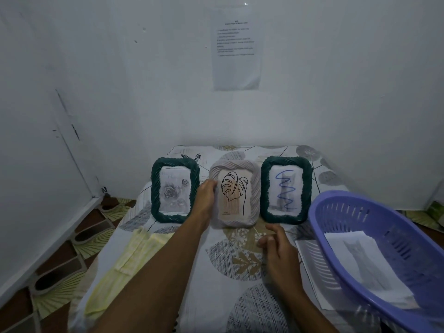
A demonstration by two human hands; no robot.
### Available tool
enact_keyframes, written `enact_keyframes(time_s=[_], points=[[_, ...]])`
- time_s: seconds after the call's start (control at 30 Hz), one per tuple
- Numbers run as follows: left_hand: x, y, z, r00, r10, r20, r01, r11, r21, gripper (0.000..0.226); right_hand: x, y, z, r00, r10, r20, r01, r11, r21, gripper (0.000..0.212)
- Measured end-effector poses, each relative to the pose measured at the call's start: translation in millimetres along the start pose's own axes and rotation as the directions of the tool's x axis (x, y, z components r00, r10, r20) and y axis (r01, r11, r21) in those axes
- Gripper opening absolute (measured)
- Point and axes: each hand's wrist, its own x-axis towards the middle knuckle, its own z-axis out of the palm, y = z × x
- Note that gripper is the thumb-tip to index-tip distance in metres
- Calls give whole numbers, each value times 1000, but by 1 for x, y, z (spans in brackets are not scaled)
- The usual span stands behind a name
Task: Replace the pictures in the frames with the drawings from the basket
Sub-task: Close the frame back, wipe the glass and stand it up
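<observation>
Guide: Table (216, 296) under a patterned cloth, with a purple basket (394, 239) at four o'clock and paper sheets (367, 267) inside it. Three frames stand at twelve o'clock, with a pale frame (255, 188) in the middle.

Listener: Where are the hands?

Guide: Left hand (206, 195) grips the pale frame's left edge, fingers curled round it. Right hand (278, 248) hovers near the frame's five o'clock corner, fingers loosely bent, holding nothing.

Listener: How will it handle?

Guide: Probably light and stiff, with a breakable front, so take both side edges. The sheets look thin and floppy.
</observation>
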Motion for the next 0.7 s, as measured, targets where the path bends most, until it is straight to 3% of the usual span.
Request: enact_keyframes(time_s=[0.7], points=[[22, -3, -1, 998, -45, -37, 45, 999, -7, 26, 2, 5, 3, 1000, -20, 0, 20, 1000, -18, 26]])
